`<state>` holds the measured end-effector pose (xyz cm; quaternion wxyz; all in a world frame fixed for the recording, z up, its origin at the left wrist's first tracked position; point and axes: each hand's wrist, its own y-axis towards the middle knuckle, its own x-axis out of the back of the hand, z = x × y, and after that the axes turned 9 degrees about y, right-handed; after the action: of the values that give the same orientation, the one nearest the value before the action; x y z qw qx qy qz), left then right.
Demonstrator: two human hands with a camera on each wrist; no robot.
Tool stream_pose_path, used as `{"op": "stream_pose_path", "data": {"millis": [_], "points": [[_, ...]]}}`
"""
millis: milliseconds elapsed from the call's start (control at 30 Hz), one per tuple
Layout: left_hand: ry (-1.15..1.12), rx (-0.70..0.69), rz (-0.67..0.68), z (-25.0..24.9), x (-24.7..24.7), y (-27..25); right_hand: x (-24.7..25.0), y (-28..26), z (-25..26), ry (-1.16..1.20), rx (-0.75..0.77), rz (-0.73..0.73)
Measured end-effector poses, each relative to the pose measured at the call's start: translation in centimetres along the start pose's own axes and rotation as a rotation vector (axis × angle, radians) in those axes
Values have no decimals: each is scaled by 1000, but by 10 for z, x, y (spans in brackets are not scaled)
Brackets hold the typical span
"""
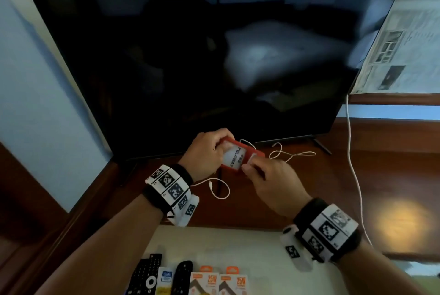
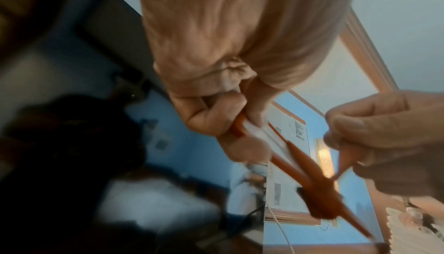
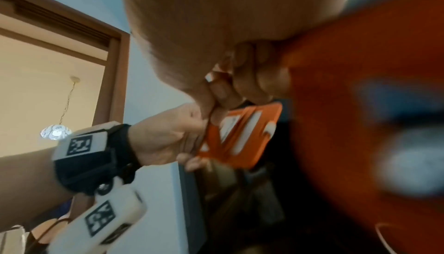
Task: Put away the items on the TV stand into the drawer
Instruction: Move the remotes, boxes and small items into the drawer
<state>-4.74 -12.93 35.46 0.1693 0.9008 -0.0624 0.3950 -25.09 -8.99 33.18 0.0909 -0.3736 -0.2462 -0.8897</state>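
Note:
A red card holder [image 1: 234, 156] with a white card reading "PAS PELAWAT" is held just above the wooden TV stand [image 1: 385, 175], in front of the TV. My left hand [image 1: 222, 146] grips its far end, fingers curled round the edge. My right hand [image 1: 248, 166] pinches its near end. In the left wrist view the left hand [image 2: 228, 117] clamps the holder [image 2: 312, 174], and the right hand [image 2: 374, 134] pinches a thin red strap on it. The right wrist view shows the holder [image 3: 240, 136] from below, between both hands. A white cable [image 1: 285, 153] lies loose on the stand.
The black TV [image 1: 202, 68] stands right behind the hands. The open drawer [image 1: 250, 242] lies below, holding two remotes [image 1: 146, 275], a small blue-and-white pack [image 1: 165, 278] and two orange charger boxes [image 1: 204, 282]. A white power cord [image 1: 354, 163] hangs at the right.

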Motion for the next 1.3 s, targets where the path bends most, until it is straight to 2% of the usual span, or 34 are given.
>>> {"op": "stream_pose_path", "data": {"millis": [67,167,433,500,567,633,767,833,900,967,1033,1133,1200,1300], "points": [[24,-10,142,-2,4,-6,16,1,2,73,88,26],[-118,-32,317,-9,10,-13,27,1,-5,253,148,34],[-394,-26,488,10,12,-21,16,-3,-20,693,-30,-13],[-524,-13,415,10,6,-26,11,-6,-22,819,-92,-64],[-639,27,239,7,-4,-32,2,-11,-22,867,-187,-138],[-655,28,29,3,-15,-39,-8,-19,-19,835,-259,-211],[-365,-92,-282,-6,-39,-59,-24,-33,-21,894,-466,-316],[-179,-196,-405,-8,-50,-69,-28,-38,-24,1069,-594,-288],[40,-339,-456,-10,-60,-78,-31,-41,-26,1327,-692,-271],[302,-466,-440,-6,-71,-85,-32,-45,-29,1530,-740,-259],[514,-562,-388,4,-84,-92,-33,-50,-34,1631,-739,-229],[717,-570,-225,17,-107,-109,-32,-61,-47,1679,-782,-170],[791,-574,-114,23,-123,-123,-32,-69,-57,1612,-855,-109],[806,-587,4,27,-149,-142,-44,-81,-76,1307,-956,-112]]}}
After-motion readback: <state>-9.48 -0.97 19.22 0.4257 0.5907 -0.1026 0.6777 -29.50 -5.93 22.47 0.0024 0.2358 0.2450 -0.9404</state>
